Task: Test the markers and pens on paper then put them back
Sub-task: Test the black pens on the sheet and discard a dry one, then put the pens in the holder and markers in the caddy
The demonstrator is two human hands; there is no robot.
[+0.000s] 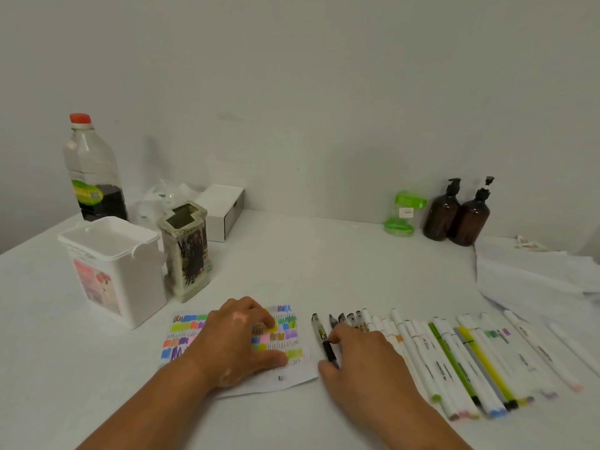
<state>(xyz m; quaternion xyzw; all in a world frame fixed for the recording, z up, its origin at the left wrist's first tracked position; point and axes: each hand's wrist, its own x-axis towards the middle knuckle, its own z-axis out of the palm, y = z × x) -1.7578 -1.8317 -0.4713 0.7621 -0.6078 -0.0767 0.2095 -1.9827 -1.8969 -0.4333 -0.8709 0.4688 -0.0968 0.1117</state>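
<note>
The sheet of paper (292, 375) lay flat on the table, filled with rows of coloured scribbles and swatches, with the left hand (233, 339) pressed flat across its middle. Just right of it lay a black pen (324, 344), with the thumb and forefinger of the right hand (363, 355) set against either side of it. Beyond it lay a row of dark-tipped pens (352, 319), then white-barrelled markers (422, 358) with a green marker (453, 362) and a yellow marker (485, 365) among them, all side by side and fanning rightward
</note>
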